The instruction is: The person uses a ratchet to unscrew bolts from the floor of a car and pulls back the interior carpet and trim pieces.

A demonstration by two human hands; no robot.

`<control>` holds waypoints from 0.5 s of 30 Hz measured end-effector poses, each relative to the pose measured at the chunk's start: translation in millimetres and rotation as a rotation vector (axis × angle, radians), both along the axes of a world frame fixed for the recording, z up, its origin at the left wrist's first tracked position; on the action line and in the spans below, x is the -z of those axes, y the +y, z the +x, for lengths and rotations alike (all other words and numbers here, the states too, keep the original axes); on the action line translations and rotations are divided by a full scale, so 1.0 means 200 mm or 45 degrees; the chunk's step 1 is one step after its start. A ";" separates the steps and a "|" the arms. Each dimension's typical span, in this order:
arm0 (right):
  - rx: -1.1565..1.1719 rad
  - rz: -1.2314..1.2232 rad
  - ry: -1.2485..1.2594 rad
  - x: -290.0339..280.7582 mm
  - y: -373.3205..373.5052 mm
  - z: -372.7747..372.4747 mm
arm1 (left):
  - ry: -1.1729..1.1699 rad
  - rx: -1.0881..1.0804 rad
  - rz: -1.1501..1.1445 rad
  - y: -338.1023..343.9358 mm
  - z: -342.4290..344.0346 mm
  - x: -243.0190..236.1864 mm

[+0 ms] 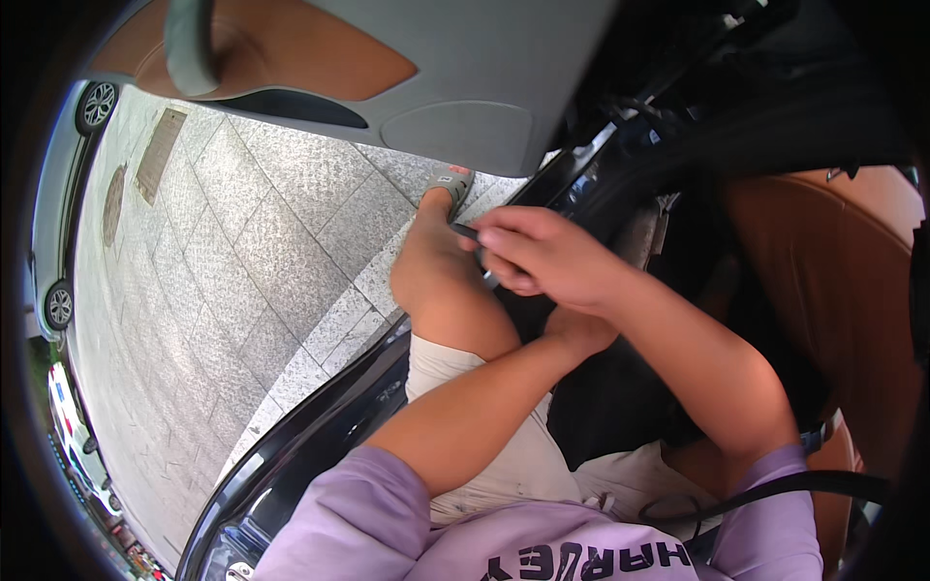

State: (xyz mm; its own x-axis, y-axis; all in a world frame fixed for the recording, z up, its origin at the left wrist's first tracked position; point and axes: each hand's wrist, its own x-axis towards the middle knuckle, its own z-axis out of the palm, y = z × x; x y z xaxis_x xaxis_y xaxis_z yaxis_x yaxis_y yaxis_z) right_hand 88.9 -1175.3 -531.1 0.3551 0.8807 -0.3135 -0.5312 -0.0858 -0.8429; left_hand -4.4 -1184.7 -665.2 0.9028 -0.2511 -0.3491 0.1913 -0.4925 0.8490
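Observation:
My right hand point(544, 250) is closed round a slim dark object, whose black end point(465, 231) sticks out past the thumb and finger. Its kind cannot be made out. Below and behind my right wrist lies my left hand point(583, 331), its fingers hidden by the right hand and forearm. Both hands are crossed close together above the dark sill area of a car, beside my bare left leg point(441, 266). That leg reaches out over the sill, with a grey-green shoe point(453, 184) at its end.
An open car door point(465, 73) with grey and brown trim spans the top. Brown leather upholstery point(823, 281) is at the right, near a black strap point(804, 484). Grey stone paving point(252, 261) lies outside at left, with parked cars point(70, 213) beyond.

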 end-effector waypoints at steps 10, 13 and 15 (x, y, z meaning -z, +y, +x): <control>0.689 -0.014 0.574 0.09 1.14 0.16 | -0.219 -0.017 -0.346 0.04 -0.06 0.01; 0.565 -0.043 0.519 0.11 1.05 0.14 | -0.210 0.001 -0.355 0.07 -0.06 0.01; 0.504 -0.048 0.442 0.11 0.78 0.09 | -0.203 0.000 -0.374 0.08 -0.05 0.00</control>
State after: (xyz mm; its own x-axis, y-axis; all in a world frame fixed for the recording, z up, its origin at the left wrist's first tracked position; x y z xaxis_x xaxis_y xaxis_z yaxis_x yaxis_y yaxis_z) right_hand 106.8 -1018.4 -552.3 0.5280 0.6859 -0.5008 -0.7767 0.1514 -0.6115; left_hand -13.4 -1168.3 -666.1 0.9401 -0.3203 -0.1163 0.0449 -0.2220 0.9740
